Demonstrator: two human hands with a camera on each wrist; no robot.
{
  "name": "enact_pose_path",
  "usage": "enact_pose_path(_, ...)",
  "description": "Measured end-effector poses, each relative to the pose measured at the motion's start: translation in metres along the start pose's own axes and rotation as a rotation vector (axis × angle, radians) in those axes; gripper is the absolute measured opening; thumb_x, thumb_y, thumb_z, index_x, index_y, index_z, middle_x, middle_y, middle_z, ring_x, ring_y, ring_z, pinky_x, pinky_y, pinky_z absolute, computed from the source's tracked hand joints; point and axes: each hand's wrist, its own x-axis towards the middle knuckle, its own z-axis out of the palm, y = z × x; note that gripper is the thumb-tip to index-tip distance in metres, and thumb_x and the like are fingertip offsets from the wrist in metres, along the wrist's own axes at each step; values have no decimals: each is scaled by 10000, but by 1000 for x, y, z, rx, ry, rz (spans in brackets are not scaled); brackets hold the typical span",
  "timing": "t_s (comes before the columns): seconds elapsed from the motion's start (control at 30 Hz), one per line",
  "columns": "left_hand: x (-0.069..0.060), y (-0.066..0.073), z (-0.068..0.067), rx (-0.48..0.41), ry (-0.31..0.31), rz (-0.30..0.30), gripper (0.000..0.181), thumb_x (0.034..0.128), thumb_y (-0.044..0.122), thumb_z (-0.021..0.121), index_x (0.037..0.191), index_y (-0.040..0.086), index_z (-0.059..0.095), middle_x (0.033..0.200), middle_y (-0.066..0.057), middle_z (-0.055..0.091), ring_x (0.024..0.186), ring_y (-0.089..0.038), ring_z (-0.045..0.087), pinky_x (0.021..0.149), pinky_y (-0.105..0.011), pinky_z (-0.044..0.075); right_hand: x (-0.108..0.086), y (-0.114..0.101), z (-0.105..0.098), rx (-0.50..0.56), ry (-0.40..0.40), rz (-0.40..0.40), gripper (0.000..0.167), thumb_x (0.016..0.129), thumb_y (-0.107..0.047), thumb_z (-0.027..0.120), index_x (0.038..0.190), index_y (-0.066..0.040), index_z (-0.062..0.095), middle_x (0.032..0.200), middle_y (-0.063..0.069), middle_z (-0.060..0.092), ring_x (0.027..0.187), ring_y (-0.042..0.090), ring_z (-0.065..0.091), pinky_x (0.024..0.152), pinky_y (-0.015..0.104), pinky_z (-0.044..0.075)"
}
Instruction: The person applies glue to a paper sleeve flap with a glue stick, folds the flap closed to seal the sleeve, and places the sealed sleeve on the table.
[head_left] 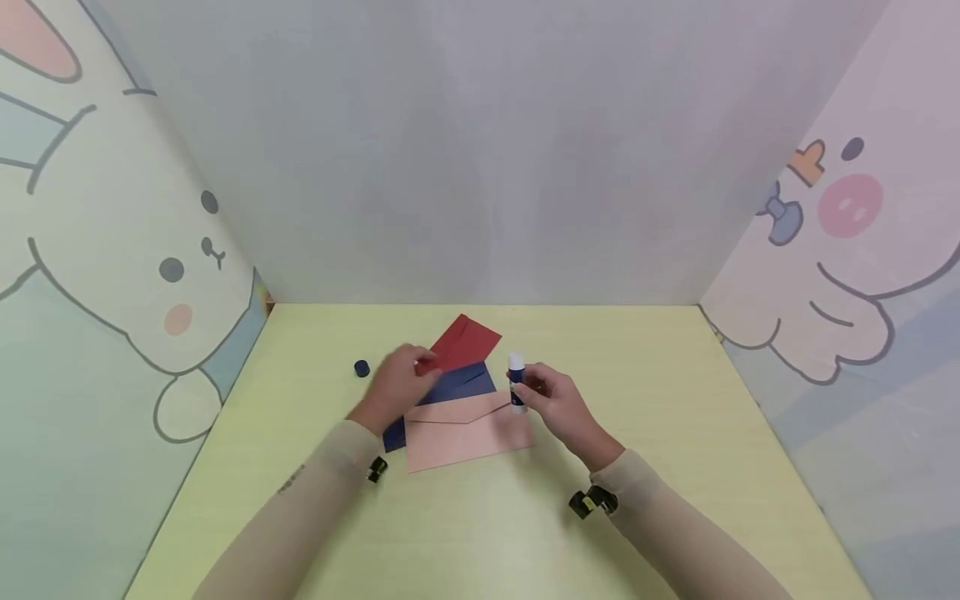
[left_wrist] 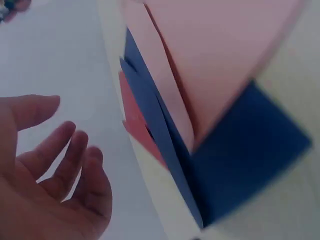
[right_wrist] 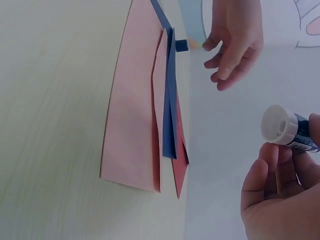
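My right hand (head_left: 551, 398) holds a glue stick (head_left: 517, 383) with a white end and a dark blue label, pinched between thumb and fingers above the right end of a pink envelope (head_left: 450, 446). The right wrist view shows the glue stick's round white base (right_wrist: 274, 125). My left hand (left_wrist: 60, 175) holds nothing; its fingers are spread and loosely bent, apart from the paper. In the head view it hovers near a red envelope (head_left: 468, 342). Between the red and pink envelopes lies a dark blue envelope (head_left: 461, 383), partly covered by both.
A small dark blue cap (head_left: 362, 368) stands on the pale yellow table (head_left: 637, 358), left of the envelopes. Grey-white wall (head_left: 480, 167) rises behind the table's far edge, with cartoon-printed panels on both sides.
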Motion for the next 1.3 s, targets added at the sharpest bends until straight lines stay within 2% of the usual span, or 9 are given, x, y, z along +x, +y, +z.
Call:
enact_pose_path(0.13,12,-36,-38,341,7,-110,480,1094,252,779,1532,58,748,1564,-268,681,1421,-487,665,1103,-652,661,-2,2,-3,-4,-16,6,311,1189,-59,672,1458,95,704,1451,407,704,1102,220,663,939,197,610)
enact_pose_path(0.27,16,-62,-67,455,-68,-183,422,1073,109,739,1484,15,767,1501,-317,701,1340,-516,717,1050,-655,670,-2,2,-5,-19,-17,-12,330,1191,-75,678,1482,77,716,1382,369,717,1074,223,664,916,213,613)
enact_pose_path(0.43,16,-79,-81,477,-121,-210,278,1093,28,686,1324,-56,816,1363,-308,799,1237,-472,784,1092,-634,656,-3,1,-7,-20,-21,-10,346,1194,-82,676,1497,81,715,1344,326,724,1068,229,665,914,220,614)
enact_pose_path(0.63,16,-83,-78,472,-93,-196,223,1049,76,747,1197,-81,804,1215,-277,814,1049,-396,767,1011,-598,659,-3,1,-7,-23,-18,-18,334,1188,-78,684,1480,78,726,1320,320,727,1058,226,670,909,221,618)
enact_pose_path(0.87,18,-88,-71,428,-77,-163,100,1049,42,710,1059,-51,743,1034,-221,802,847,-307,643,840,-505,587,-2,2,-7,-21,-19,-21,317,1190,-85,684,1470,55,740,1329,315,728,1074,231,670,925,227,617)
enact_pose_path(0.97,19,-89,-69,412,-71,-159,77,1063,28,700,1082,-42,725,1047,-227,805,867,-324,666,861,-516,601,-2,1,-8,-23,-15,-15,322,1189,-77,682,1473,67,732,1323,312,726,1071,235,665,921,229,612)
enact_pose_path(1.1,20,-88,-69,398,-45,-135,218,1082,30,697,1273,-69,730,1233,-301,825,1054,-427,775,1017,-603,649,-3,-1,-9,-60,-3,-13,325,1180,-56,690,1469,87,726,1282,288,722,1058,230,653,899,231,596)
enact_pose_path(1.2,23,-84,-71,374,-23,-105,333,1093,39,686,1401,-79,728,1374,-333,801,1223,-490,780,1126,-655,629,-3,-1,-10,-98,5,-25,322,1172,-48,700,1463,86,731,1259,270,724,1051,217,653,885,232,589)
enact_pose_path(1.3,27,-74,-71,330,-19,-100,354,1108,71,701,1433,-62,743,1420,-316,792,1273,-490,760,1174,-669,616,-3,0,-11,-107,7,-29,312,1169,-42,705,1458,69,740,1264,266,727,1055,216,689,885,226,598)
